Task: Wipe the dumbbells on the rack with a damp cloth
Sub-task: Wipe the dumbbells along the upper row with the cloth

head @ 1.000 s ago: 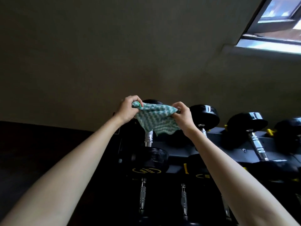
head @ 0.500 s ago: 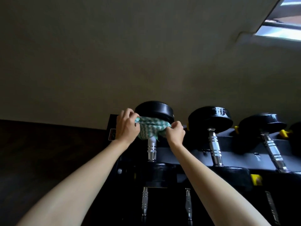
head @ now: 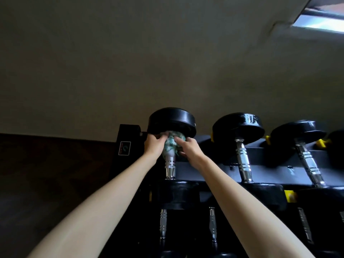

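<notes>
The leftmost dumbbell (head: 172, 120) on the top tier of the black rack (head: 275, 170) has black round heads and a chrome handle. A green-and-white patterned cloth (head: 171, 145) is wrapped around the upper part of that handle, just under the far head. My left hand (head: 153, 145) grips the cloth from the left and my right hand (head: 188, 149) from the right. The bare lower part of the handle (head: 170, 169) shows below the cloth. Two more dumbbells (head: 239, 125) (head: 297, 131) lie to the right on the same tier.
A lower tier holds more dumbbells with chrome handles (head: 163, 223). The rack's left upright carries a small label (head: 124, 148). A plain wall rises behind the rack, with dark floor or panel at the left (head: 46, 174) and a window at the top right (head: 322, 21).
Both hands have brought the cloth down from in front of the dumbbell head and bunched it tight around the handle. The view has shifted closer to the rack.
</notes>
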The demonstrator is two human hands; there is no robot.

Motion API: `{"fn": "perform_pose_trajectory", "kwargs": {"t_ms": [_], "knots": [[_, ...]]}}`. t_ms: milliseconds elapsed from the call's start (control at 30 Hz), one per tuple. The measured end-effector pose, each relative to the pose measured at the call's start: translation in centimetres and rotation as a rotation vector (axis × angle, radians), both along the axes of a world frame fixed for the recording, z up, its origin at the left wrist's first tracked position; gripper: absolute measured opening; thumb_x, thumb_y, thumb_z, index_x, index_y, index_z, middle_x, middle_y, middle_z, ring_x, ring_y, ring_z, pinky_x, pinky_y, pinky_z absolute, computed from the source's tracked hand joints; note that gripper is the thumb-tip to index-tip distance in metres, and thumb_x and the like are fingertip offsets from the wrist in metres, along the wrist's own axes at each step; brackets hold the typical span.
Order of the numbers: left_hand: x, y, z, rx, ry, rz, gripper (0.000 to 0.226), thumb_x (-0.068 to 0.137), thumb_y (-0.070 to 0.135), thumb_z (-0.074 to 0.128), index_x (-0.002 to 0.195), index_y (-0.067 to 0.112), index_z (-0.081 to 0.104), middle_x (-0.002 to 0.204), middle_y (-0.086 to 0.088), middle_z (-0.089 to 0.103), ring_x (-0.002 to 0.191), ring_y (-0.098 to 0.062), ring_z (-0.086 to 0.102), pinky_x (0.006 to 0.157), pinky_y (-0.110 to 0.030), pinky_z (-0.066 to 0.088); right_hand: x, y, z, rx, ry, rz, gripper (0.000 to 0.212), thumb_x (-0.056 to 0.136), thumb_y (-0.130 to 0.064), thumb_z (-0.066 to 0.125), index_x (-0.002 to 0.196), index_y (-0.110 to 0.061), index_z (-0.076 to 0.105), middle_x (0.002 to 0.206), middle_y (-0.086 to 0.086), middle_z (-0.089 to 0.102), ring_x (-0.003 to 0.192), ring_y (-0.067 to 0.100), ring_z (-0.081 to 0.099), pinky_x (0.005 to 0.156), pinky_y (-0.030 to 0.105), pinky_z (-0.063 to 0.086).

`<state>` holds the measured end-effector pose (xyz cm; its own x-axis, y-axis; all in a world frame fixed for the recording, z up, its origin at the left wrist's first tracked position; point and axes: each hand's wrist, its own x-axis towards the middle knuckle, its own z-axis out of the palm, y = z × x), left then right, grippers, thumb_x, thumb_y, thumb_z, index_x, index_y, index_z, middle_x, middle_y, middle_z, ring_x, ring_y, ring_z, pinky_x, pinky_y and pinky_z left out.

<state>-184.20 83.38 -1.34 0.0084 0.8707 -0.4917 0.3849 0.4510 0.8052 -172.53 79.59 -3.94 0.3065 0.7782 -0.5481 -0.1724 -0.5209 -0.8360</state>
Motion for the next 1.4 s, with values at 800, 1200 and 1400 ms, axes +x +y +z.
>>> {"fn": "perform_pose_trajectory", "kwargs": {"t_ms": [800, 1200, 1400], "knots": [[-2.9, -3.5, 2.4, -0.247, 0.288, -0.55, 0.019, 0.091, 0.018, 0.06, 0.082, 0.004, 0.049, 0.066, -0.006, 0.05, 0.053, -0.013, 0.046, 0.046, -0.021, 0.037, -0.9, -5.5, 3.4, -0.384, -0.023, 0.358, 0.014, 0.082, -0.009, 0.05, 0.068, -0.007, 0.055, 0.066, 0.009, 0.052, 0.058, 0.021, 0.048, 0.061, 0.03, 0.038], [-3.9, -4.5, 7.2, -0.335, 0.05, -0.544, 0.016, 0.086, 0.003, 0.051, 0.071, 0.01, 0.05, 0.046, 0.004, 0.028, 0.039, -0.006, 0.022, 0.037, -0.012, 0.028, -0.4, -7.0, 7.9, -0.199, 0.046, 0.285, 0.014, 0.088, -0.008, 0.049, 0.076, -0.008, 0.056, 0.068, 0.005, 0.056, 0.056, 0.016, 0.053, 0.056, 0.023, 0.042], [-3.2, -6.0, 11.8, -0.413, -0.368, -0.525, 0.027, 0.099, 0.029, 0.041, 0.099, 0.011, 0.061, 0.087, -0.007, 0.064, 0.077, -0.015, 0.06, 0.079, -0.031, 0.048, 1.0, -9.1, 11.0, 0.016, 0.554, 0.088, 0.032, 0.087, -0.011, 0.033, 0.068, -0.005, 0.058, 0.056, 0.006, 0.054, 0.037, 0.016, 0.047, 0.043, 0.016, 0.043]]}}
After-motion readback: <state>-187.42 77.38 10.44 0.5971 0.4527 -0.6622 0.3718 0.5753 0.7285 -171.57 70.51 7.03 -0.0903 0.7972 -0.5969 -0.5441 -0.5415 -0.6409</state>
